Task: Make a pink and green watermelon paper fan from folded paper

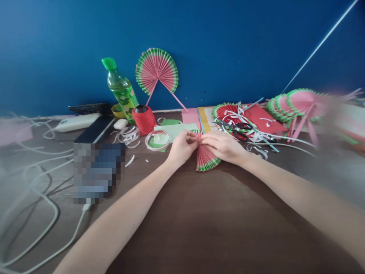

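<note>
A pleated pink paper fan point(205, 158) with a green and white rim lies on the brown table point(199, 220) and splays toward me. My left hand point(182, 146) pinches its gathered top end from the left, fingers closed. My right hand point(224, 146) presses on the same end from the right, fingers closed over the folds. A red thread spool point(144, 120) and a roll of clear tape point(157, 140) sit just left of my hands. Black scissors point(238, 130) lie just beyond my right hand.
A finished fan point(157, 74) leans on the blue wall beside a green bottle point(121, 89). More fans are stacked at the right point(296, 104), with red paper point(262, 118) and white strips. White cables point(42, 205), a pixelated phone point(97, 171) and a remote point(88, 109) lie at the left.
</note>
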`<state>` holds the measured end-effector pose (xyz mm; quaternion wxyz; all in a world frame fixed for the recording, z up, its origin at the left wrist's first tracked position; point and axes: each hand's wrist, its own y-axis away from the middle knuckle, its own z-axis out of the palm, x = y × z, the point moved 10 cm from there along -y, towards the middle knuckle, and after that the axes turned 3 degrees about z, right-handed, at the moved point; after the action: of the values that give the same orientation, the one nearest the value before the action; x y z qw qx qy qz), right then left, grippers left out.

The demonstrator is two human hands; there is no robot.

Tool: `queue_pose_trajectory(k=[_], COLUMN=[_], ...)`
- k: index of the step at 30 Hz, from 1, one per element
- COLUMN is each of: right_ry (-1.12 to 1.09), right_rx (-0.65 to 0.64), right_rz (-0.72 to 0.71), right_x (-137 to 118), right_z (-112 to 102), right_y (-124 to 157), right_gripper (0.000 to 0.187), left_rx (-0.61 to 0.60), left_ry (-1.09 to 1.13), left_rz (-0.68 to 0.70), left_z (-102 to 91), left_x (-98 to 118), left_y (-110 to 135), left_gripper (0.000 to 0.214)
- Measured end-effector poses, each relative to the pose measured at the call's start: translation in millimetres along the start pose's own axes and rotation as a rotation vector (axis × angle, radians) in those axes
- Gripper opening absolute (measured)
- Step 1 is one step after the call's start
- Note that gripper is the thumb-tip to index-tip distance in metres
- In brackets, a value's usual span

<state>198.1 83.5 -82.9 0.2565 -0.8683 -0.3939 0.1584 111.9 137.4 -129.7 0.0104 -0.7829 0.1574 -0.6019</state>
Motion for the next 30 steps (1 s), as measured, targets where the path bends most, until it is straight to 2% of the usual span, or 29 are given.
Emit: queue_pose_trajectory(k=[10, 20, 30], right_ry=[-0.053, 0.237, 0.225], right_rx=[0.095, 0.159, 0.060], right_rz=[-0.047, -0.247, -0.129], right_x=[0.4, -24.8, -11.6], right_z=[-3.2, -11.8, -1.6], right_y=[3.5, 4.5, 2.6], right_gripper=[0.017, 0.026, 0.028], left_rx=[-0.047, -0.052, -0.047], left_ry=[-0.004, 0.047, -0.023], left_rz=[-0.043, -0.024, 0.015], left_z=[-0.1, 3.2, 0.7], left_x=[-0.2, -1.7, 1.9], left_y=[-0.1, -2.0, -2.7], left_gripper=[0.016, 0.017, 0.017])
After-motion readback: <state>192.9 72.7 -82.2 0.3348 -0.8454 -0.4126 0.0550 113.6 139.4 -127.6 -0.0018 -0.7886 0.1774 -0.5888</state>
